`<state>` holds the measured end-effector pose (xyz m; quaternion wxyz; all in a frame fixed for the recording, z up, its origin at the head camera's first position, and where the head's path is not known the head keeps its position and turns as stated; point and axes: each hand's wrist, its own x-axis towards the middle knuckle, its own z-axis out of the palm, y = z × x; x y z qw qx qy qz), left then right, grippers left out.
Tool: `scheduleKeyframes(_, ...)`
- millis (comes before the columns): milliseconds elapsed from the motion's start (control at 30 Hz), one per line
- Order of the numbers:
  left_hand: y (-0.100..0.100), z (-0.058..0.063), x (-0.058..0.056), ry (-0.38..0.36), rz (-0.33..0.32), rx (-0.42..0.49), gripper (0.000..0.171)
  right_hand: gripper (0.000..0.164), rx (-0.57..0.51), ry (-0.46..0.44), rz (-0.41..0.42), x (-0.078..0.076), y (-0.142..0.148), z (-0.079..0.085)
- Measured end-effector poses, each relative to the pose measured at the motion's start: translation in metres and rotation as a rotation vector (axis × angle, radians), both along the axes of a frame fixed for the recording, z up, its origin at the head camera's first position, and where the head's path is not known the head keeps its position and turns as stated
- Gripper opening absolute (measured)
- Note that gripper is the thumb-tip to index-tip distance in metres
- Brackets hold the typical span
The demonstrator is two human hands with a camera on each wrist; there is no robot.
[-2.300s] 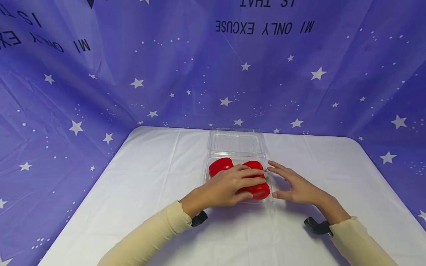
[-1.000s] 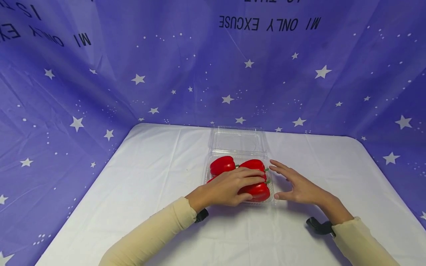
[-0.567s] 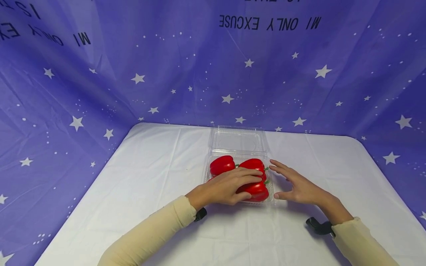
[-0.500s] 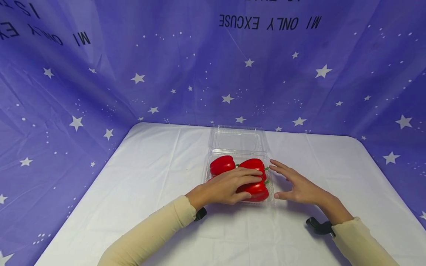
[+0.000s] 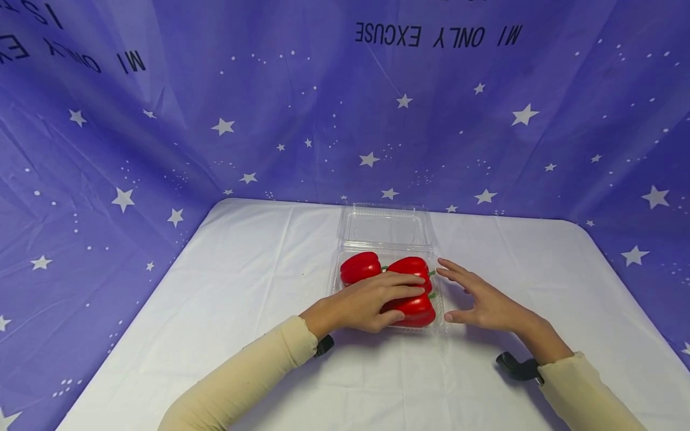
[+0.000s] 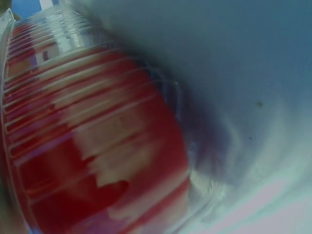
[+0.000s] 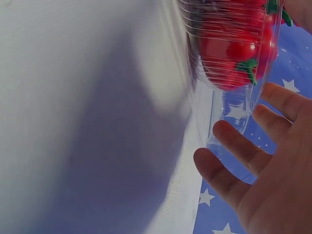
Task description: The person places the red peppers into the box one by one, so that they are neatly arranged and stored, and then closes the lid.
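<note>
Several red bell peppers with green stems lie in a clear plastic clamshell box [image 5: 438, 317]; its hinged lid [image 5: 385, 230] is folded back. My left hand [image 5: 366, 302] rests across the front right pepper [image 5: 420, 312], fingers extended over its top and thumb along its near side. Behind sit a back left pepper [image 5: 360, 267] and a back right one [image 5: 408, 264], which my fingertips reach. The left wrist view shows red pepper [image 6: 107, 146] through the ribbed wall. My right hand [image 5: 485, 305] holds nothing, its spread fingers beside the box's right side.
A white cloth [image 5: 259, 269] covers the table. Purple fabric [image 5: 323, 120] with white stars hangs behind and at both sides. Black wrist mounts [image 5: 517, 366] sit under the forearms.
The front right pepper and my left hand have shifted slightly left within the box, so its stem shows more plainly. My right hand stays almost still. The head view has shifted slightly.
</note>
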<state>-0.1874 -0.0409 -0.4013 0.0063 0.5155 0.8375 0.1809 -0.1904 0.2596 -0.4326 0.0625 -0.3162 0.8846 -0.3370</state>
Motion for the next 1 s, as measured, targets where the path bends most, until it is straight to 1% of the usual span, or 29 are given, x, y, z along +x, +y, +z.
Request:
scheduleKeyframes(167,0.0002,-0.0008,0.0003,0.004,-0.009,-0.005,0.055,0.089,0.005,-0.002,-0.003,-0.0003,-0.0002,-0.0004)
scheduleKeyframes(400,-0.0012,0.0011,-0.0002,0.004,-0.007,-0.013,0.055,0.089,0.010,-0.004,-0.005,-0.0003,-0.0010,0.0004)
scheduleKeyframes(633,-0.0015,0.0000,-0.0006,0.019,-0.030,-0.035,0.057,0.089,0.011,-0.013,-0.009,0.0002,-0.0038,0.0014)
scheduleKeyframes(733,-0.0016,-0.0009,-0.0004,0.039,-0.022,-0.040,0.057,0.088,0.011,-0.009,-0.008,0.0006,-0.0043,0.0013)
scheduleKeyframes(933,0.0014,-0.0029,0.0020,0.110,-0.045,-0.051,0.054,0.088,0.007,-0.003,-0.005,0.0024,-0.0029,0.0007)
scheduleKeyframes(1000,0.0016,-0.0028,0.0028,0.122,-0.042,-0.052,0.054,0.087,0.009,0.004,-0.004,0.0023,-0.0026,0.0010)
